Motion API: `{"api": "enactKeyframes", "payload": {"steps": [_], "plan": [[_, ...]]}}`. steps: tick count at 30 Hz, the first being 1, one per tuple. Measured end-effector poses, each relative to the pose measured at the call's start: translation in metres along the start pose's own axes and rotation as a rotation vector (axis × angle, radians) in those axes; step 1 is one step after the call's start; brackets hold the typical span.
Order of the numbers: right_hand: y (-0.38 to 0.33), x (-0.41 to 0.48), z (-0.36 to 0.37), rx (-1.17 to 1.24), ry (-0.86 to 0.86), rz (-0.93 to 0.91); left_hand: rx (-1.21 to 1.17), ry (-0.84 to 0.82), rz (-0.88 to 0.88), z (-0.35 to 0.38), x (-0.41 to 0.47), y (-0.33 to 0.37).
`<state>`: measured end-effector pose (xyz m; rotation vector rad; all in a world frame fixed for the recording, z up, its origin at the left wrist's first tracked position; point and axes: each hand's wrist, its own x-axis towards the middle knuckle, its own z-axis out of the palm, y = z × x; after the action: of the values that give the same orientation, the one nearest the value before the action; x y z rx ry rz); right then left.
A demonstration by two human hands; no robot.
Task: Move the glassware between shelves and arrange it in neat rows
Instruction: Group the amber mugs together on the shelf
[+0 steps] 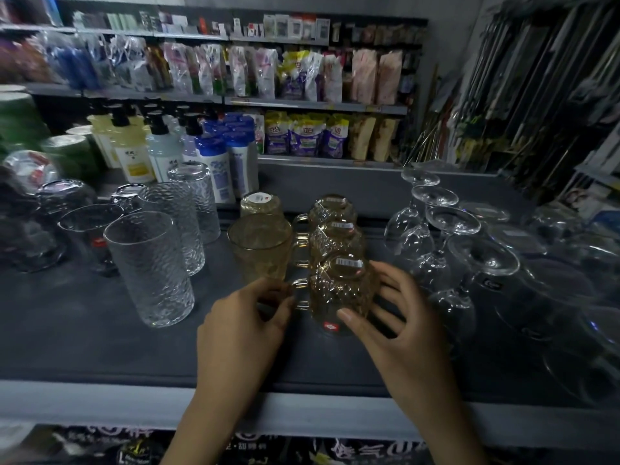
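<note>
Nearest amber mug (339,290) stands upside down on the shelf (100,337), around the middle toward its front edge, first in a line of three inverted amber mugs (335,226) running to the back. Right hand (396,317) is wrapped round it, thumb on the front wall and fingers curled round the right side. Left hand (248,317) has curled fingertips pinching the mug's handle (handle points left). Amber tumblers (260,246) are just left of the line, textured clear tumblers (151,266) further left, and upturned wine glasses (436,243) to the right. Pump bottles (134,152) sit toward the back left.
</note>
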<state>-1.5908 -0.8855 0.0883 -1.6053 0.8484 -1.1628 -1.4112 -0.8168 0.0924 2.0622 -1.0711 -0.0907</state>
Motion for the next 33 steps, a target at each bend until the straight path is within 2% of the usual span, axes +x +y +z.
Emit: {"api": "enactKeyframes", "payload": {"steps": [12,16,19,22,24,28,30,33], "plan": [[-0.005,-0.002,0.004,-0.025,0.018,-0.105,-0.014,0.033,-0.01,-0.003,-0.004,0.003],[-0.004,-0.002,0.005,-0.104,0.029,-0.197,-0.082,0.122,0.032,-0.009,-0.009,0.008],[-0.001,-0.003,0.005,-0.275,0.099,-0.352,-0.106,0.268,0.18,-0.015,-0.012,0.009],[-0.003,-0.006,0.007,-0.379,0.115,-0.428,0.052,0.346,0.389,-0.024,-0.007,0.01],[-0.001,-0.007,0.009,-0.455,0.095,-0.435,0.159,0.298,0.4,-0.03,0.004,0.011],[0.006,-0.005,0.012,-0.524,0.073,-0.47,0.35,0.068,0.283,-0.038,0.022,0.018],[0.008,-0.005,0.012,-0.53,0.075,-0.469,0.36,-0.016,0.235,-0.041,0.028,0.021],[0.008,-0.005,0.013,-0.538,0.072,-0.453,0.303,-0.04,0.219,-0.042,0.033,0.022]]}}
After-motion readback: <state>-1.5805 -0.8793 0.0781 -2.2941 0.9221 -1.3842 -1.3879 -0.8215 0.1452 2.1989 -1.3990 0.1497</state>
